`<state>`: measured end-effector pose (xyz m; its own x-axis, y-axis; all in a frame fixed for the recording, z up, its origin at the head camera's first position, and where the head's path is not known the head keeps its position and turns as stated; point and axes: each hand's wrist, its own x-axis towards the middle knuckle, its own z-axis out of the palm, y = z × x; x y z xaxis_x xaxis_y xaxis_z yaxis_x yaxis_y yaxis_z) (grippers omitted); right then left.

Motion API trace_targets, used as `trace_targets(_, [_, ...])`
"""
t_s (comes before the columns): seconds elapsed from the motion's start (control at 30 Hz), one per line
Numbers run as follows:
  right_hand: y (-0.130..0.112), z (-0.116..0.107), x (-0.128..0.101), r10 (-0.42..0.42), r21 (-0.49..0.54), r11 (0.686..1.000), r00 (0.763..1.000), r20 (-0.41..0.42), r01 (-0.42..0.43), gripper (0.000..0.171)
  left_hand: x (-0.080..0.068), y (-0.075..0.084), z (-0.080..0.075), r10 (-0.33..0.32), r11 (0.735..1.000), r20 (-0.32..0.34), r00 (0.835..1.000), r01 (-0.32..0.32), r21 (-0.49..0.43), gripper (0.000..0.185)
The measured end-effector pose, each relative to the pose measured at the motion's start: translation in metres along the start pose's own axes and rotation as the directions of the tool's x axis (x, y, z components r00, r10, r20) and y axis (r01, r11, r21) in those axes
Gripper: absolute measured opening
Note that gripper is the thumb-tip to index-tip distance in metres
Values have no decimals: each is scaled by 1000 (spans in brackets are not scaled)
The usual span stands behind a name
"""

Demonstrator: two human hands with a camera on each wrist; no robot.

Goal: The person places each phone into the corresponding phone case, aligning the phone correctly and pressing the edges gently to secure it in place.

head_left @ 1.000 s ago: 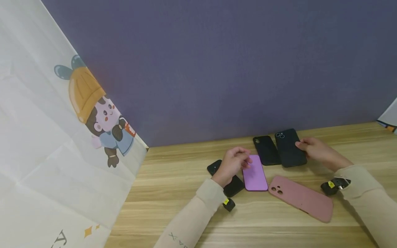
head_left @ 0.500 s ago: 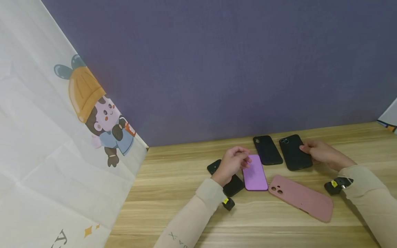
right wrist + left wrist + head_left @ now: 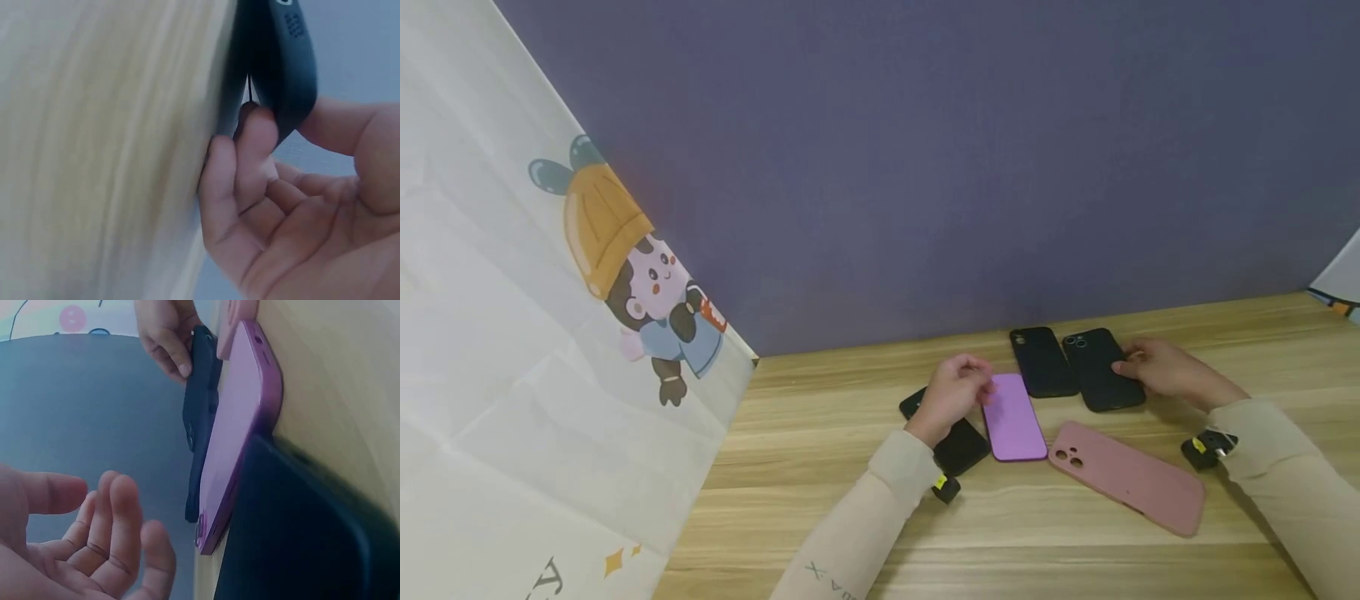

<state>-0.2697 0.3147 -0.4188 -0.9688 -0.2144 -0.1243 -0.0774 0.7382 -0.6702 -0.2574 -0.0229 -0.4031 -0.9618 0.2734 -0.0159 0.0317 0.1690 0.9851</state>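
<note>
My right hand (image 3: 1165, 367) pinches a black phone case (image 3: 1103, 371) by its right edge, thumb on top. In the right wrist view the fingers curl under the rim of this case (image 3: 290, 69). Just left of it lies another black phone case (image 3: 1042, 362), close against it or slightly overlapped. My left hand (image 3: 953, 396) hovers with relaxed, bent fingers and nothing in them, near the top of a purple phone case (image 3: 1015, 421). Beneath the left hand and wrist sits a third black phone case (image 3: 962, 450), partly hidden.
A pink phone case (image 3: 1127, 479) with camera holes lies slanted in front, touching or nearly touching the purple one. The wooden table (image 3: 820, 475) ends at a dark purple-blue panel (image 3: 925, 167). On the left hangs a white sheet (image 3: 482, 333) with a cartoon figure.
The black case in my right hand slid right and nearer to me, apart from its neighbour, then back left beside it. My left hand has shifted only slightly left.
</note>
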Motion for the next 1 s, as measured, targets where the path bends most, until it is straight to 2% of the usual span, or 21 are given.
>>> trace_targets(0.13, [-5, 2, -2, -47, -113, 993, 997, -57, 41, 58, 1, 0, -3, 26, 991, 13, 1000, -27, 128, 18])
trace_targets(0.2, [-7, 2, -2, -65, -155, 987, 995, -76, 52, 55, 0, 0, -5, 43, 970, 44, 998, -52, 239, 15])
trace_targets(0.23, [-8, 3, -2, -69, -165, 985, 994, -80, 55, 55, -1, 0, -6, 55, 952, 63, 996, -72, 298, 13])
trace_targets(0.33, [-7, 4, -1, -71, -185, 981, 994, -86, 54, 53, -3, 1, -6, 72, 875, 121, 990, -121, 469, 9])
trace_targets(0.43, [-7, 4, -1, -67, -185, 981, 995, -81, 51, 50, -4, 0, -5, 62, 822, 163, 985, -143, 551, 15])
trace_targets(0.53, [-8, 4, -1, -56, -183, 982, 996, -70, 42, 49, -5, -2, -1, 53, 783, 178, 983, -151, 603, 22])
trace_targets(0.67, [-9, 3, -1, -33, -183, 983, 999, -43, 25, 52, -8, -3, 4, 64, 679, 180, 982, -175, 713, 22])
trace_targets(0.8, [-10, 2, 0, -19, -174, 985, 1000, -23, 15, 54, -12, -2, 9, 30, 553, 190, 981, -175, 815, 28])
trace_targets(0.93, [-11, 3, 0, -25, -176, 984, 999, -36, 18, 54, -17, -1, 16, -21, 458, 205, 979, -173, 872, 42])
trace_targets(1.0, [-12, 4, 0, -36, -189, 982, 998, -51, 25, 53, -20, 1, 19, -37, 424, 219, 975, -183, 887, 48])
